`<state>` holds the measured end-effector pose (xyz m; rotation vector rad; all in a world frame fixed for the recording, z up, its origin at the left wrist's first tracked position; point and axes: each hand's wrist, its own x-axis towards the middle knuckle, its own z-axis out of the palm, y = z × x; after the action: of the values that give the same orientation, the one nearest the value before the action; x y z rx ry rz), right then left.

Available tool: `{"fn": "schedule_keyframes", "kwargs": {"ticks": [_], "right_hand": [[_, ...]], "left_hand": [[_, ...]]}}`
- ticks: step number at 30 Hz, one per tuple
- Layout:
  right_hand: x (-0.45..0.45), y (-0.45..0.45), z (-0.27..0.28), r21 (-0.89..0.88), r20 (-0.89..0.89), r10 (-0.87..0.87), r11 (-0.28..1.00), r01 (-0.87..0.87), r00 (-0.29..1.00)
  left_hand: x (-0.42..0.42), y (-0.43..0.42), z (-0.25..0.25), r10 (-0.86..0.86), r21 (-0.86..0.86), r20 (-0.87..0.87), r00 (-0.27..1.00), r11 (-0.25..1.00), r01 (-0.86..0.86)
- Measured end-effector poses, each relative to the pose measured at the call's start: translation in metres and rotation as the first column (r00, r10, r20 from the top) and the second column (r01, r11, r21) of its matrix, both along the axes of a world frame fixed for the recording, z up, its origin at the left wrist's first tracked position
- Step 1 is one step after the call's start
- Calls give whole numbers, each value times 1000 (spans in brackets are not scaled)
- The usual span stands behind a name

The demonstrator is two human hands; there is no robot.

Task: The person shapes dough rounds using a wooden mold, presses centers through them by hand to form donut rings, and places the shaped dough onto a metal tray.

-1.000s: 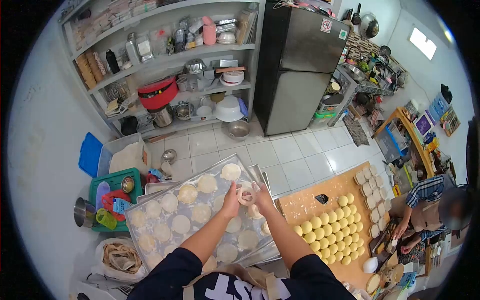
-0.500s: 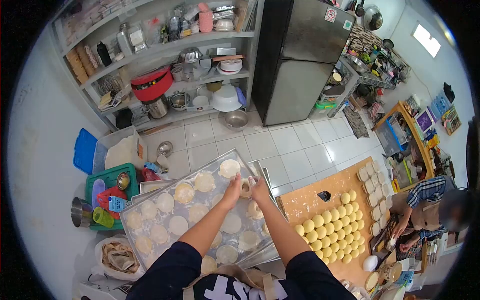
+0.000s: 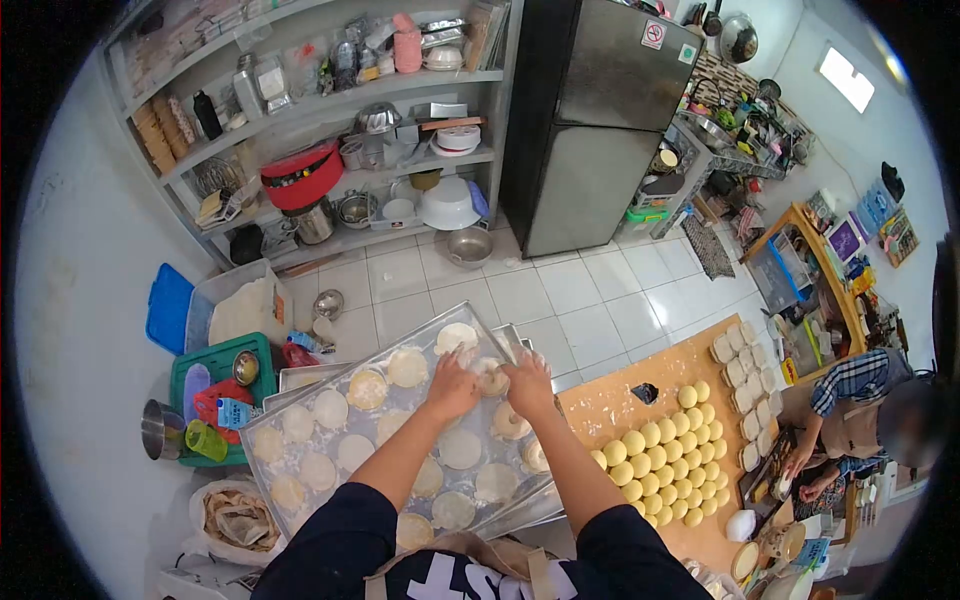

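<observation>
A floured dough round point(image 3: 490, 377) lies near the far right edge of a large metal tray point(image 3: 335, 445). Just left of it, my left hand point(image 3: 455, 387) reaches over the tray with its fingers spread. My right hand point(image 3: 527, 385) is at the round's right side, fingers apart and thumb close to its edge; whether the thumb touches is hard to tell. Several other flat dough rounds are spread over the tray, among them one beyond my left hand point(image 3: 457, 338) and one nearer me point(image 3: 460, 449). Some are partly hidden under my forearms.
At right, a wooden table point(image 3: 600, 400) carries rows of yellow dough balls point(image 3: 660, 455) and pale square pieces point(image 3: 735, 372). A co-worker point(image 3: 860, 410) works at its far right. A green crate point(image 3: 262, 350) and a flour bin point(image 3: 240, 310) stand left. More trays lie underneath.
Half a second ago both hands gripped the dough round, which looked raised and bent between them. It now lies flatter on the tray, and my hands have loosened and spread slightly apart.
</observation>
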<state>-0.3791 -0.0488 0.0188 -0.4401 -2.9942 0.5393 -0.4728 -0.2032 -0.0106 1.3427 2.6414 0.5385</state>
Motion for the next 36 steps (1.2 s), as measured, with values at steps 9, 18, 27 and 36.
{"fn": "schedule_keyframes", "kwargs": {"ticks": [9, 18, 27, 36], "right_hand": [[-12, -3, -10, 149, 83, 127, 979, -138, 988], [-10, -3, -4, 113, 177, 164, 976, -185, 971], [-13, 3, 26, -353, 166, -15, 933, 73, 986], [37, 19, 14, -530, -72, -90, 847, 38, 993]], "left_hand": [[4, -4, -2, -25, -43, -41, 999, 999, 24], [2, 0, 2, -11, -50, -13, 1000, 999, 10], [3, -1, 25, 32, 207, 145, 989, 976, -62], [7, -13, 25, 17, 161, 129, 991, 986, -38]]}}
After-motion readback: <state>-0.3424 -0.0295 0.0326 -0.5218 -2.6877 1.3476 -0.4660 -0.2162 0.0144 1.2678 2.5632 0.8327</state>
